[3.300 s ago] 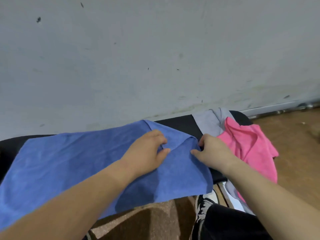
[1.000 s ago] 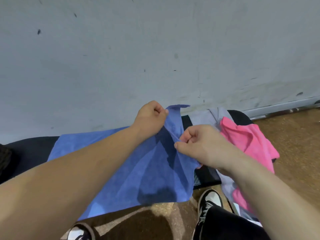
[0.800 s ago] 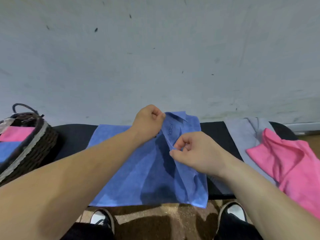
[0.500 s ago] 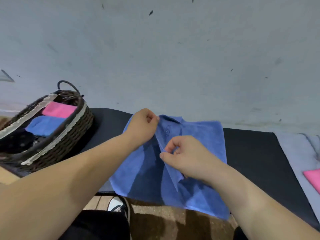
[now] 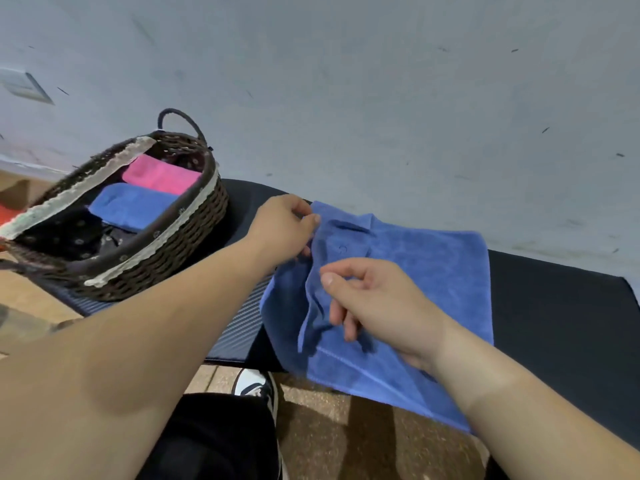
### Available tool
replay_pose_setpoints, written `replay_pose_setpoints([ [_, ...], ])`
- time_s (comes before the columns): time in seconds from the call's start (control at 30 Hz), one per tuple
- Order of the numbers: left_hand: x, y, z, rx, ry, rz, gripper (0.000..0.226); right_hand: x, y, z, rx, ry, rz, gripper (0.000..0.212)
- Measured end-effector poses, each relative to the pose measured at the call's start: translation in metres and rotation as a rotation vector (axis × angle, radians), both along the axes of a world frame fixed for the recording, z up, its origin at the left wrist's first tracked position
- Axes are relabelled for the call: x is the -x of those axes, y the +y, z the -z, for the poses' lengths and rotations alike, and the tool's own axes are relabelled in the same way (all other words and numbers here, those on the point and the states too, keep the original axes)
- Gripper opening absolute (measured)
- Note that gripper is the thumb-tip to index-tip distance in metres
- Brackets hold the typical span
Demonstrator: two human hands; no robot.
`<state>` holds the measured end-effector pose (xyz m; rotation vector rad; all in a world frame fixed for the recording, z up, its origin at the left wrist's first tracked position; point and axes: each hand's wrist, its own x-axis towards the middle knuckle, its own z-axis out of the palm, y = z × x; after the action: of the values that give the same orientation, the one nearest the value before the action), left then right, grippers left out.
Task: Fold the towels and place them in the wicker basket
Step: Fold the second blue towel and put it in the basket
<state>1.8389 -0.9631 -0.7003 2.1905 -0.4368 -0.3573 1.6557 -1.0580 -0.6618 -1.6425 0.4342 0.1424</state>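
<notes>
A pale grey wall [image 5: 381,98] fills the upper half of what we see, and a black tabletop [image 5: 554,306] runs along its foot. On that tabletop lies the blue towel [image 5: 433,271], spread over the middle with its near edge hanging off the front above a brown mottled floor [image 5: 346,427].

Our left hand [image 5: 280,230] pinches the towel's far left corner, its grip closed on the cloth between thumb and fingers. Our right hand [image 5: 374,299] holds a raised fold of the same towel nearer to us; its thumb and forefinger are pressed together on the fabric while the other fingers curl under the fold.

To the left, well apart from the towel, the wicker basket [image 5: 180,247] stands on the tabletop, dark brown with a pale lace trim along its rim and a looped handle at the far end. Inside it we see a folded pink towel [image 5: 159,174] and just beside that a folded blue one [image 5: 133,204], lying on dark patterned lining. A black and white shoe [image 5: 256,386] shows below the tabletop edge.
</notes>
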Motion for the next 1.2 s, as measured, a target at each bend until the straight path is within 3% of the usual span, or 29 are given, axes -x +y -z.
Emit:
replay_pose_setpoints([
  [0.1, 0.0, 0.017, 0.0, -0.052, 0.09, -0.015, 0.006, 0.006, -0.003, 0.009, 0.127, -0.006, 0.041, 0.013],
  [0.23, 0.015, 0.044, -0.003, -0.292, 0.07, -0.028, 0.019, 0.025, -0.027, 0.016, 0.62, -0.032, -0.002, 0.01],
  [0.37, 0.049, 0.056, -0.011, -0.296, 0.245, -0.023, 0.022, 0.048, -0.042, 0.018, 0.904, 0.119, -0.176, 0.046],
  [0.5, 0.07, 0.063, -0.011, -0.276, 0.359, 0.03, 0.02, 0.071, -0.04, 0.025, 0.973, 0.326, -0.39, 0.083],
  [0.57, 0.074, 0.071, -0.009, -0.252, 0.327, 0.029, 0.021, 0.083, -0.042, 0.033, 0.985, 0.405, -0.459, 0.09],
  [0.67, 0.075, 0.082, -0.009, -0.251, 0.195, 0.01, 0.022, 0.097, -0.048, 0.044, 1.029, 0.427, -0.522, 0.086],
  [0.9, 0.081, 0.091, 0.0, -0.481, -0.064, 0.089, 0.014, 0.122, -0.065, 0.043, 1.03, 0.482, -0.513, 0.085],
  [0.97, 0.089, 0.077, -0.009, -0.444, -0.151, 0.11, 0.018, 0.127, -0.068, 0.039, 1.001, 0.499, -0.514, 0.087],
  [1.1, 0.116, 0.041, -0.019, -0.393, -0.039, 0.232, 0.045, 0.127, -0.072, 0.034, 0.963, 0.463, -0.468, 0.086],
  [1.2, 0.12, 0.028, -0.012, -0.362, -0.01, 0.277, 0.043, 0.123, -0.074, 0.036, 0.98, 0.404, -0.428, 0.083],
])
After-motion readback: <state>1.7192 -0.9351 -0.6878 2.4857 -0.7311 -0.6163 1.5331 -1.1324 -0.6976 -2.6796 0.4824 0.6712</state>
